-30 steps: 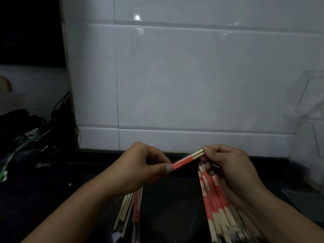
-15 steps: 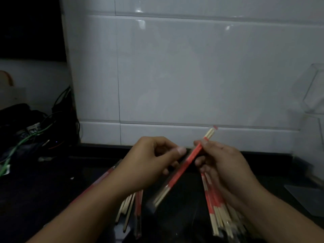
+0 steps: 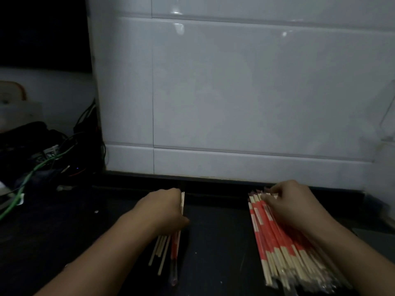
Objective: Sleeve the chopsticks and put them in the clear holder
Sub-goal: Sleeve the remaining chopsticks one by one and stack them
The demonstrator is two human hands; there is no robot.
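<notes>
Behind the dark tabletop [image 3: 215, 242] rises a white tiled wall [image 3: 235, 92], and the clear holder [image 3: 388, 116] shows only as a faint edge at far right, well apart from both hands. On the right lies the big stack of sleeved chopsticks [image 3: 284, 242], red wrappers fanned toward the camera; the right hand [image 3: 292, 206] rests on its far end, fingers curled down among the tips, though I cannot tell whether they pinch one. To the left sits a small bunch of bare chopsticks [image 3: 160, 251] beside one red sleeve [image 3: 174, 248]; the left hand [image 3: 166, 208] covers their upper ends, fingers curled around a pale stick. The likely trouble: pulling a pair from the loose fan could drag its neighbours and scatter the stack, and dim light invites grabbing an uneven pair.
</notes>
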